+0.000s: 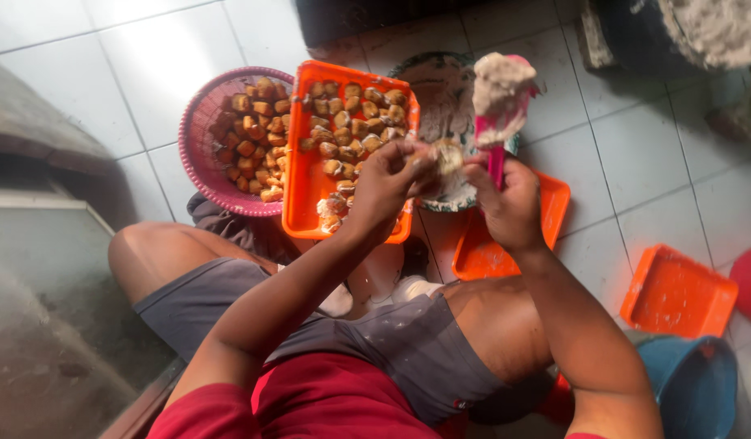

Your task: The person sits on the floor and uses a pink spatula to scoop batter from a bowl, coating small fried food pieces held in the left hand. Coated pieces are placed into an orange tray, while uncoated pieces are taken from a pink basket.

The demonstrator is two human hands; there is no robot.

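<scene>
While left grip is pinching puff, right grip is clenching spatula upright, paste just right of puff

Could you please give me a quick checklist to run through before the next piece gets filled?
1. Left hand holds a tofu piece pinched in its fingers: ok.
2. Right hand grips the pink spatula, loaded with pale paste: ok.
3. Piece is opened enough to take paste: cannot tell, too blurred.
4. Orange tray has bare space at its near end for finished pieces: ok.
5. Pink basket holds more fried pieces: ok.
6. Patterned bowl sits under the hands to catch drips: ok.
</scene>
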